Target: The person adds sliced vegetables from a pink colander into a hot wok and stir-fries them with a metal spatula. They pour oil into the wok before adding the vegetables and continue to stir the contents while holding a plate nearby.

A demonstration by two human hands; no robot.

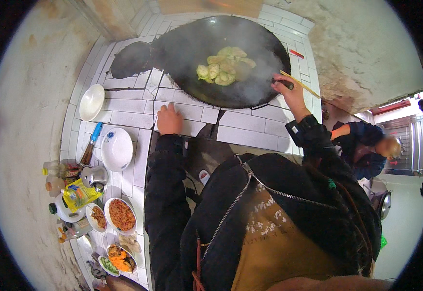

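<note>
A large black wok (197, 89), set into the white-tiled stove, holds pale green vegetable slices (224, 67) under rising steam. At the wok's right rim, my right hand (291, 95) grips the dark handle (287, 84) of a cooking utensil; its working end is lost in the steam. A pair of wooden chopsticks (307, 90) lies beside that hand, across the tiled edge. My left hand (169, 120) rests on the white tiles (189, 111) near the stove's front edge, fingers slightly curled and holding nothing.
Along the left ledge stand two white bowls (92, 102) (117, 150), a blue-handled brush (95, 132), a metal kettle (95, 176), several bottles (60, 169) and a yellow packet (80, 194). Nearer are dishes of red food (121, 215) and orange food (121, 257). At right, another person (364, 149) bends over.
</note>
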